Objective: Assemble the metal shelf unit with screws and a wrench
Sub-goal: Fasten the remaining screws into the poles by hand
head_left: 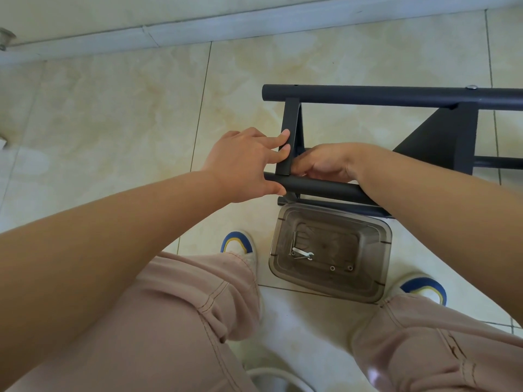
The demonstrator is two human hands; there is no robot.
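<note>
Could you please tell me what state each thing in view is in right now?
Dark metal shelf frame: lying on its side on the tiled floor, partly assembled.
Silver screw: seated in the far tube.
Clear plastic tub: open, upright on the floor.
Small silver wrench: lying unused in the tub.
Left hand: grip on the near tube, fingers against the crossbar.
Right hand: curled at the joint; contents hidden.

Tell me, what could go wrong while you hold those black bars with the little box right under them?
The left hand steadies the upright bracket on the near black tube, so if the tube rolls, fingers could get pinched at the joint. The right hand works low beside that joint, hiding whatever it holds; a small screw might slip away. The clear plastic box with the wrench sits just under the frame, so a dropped frame could knock it.
</note>
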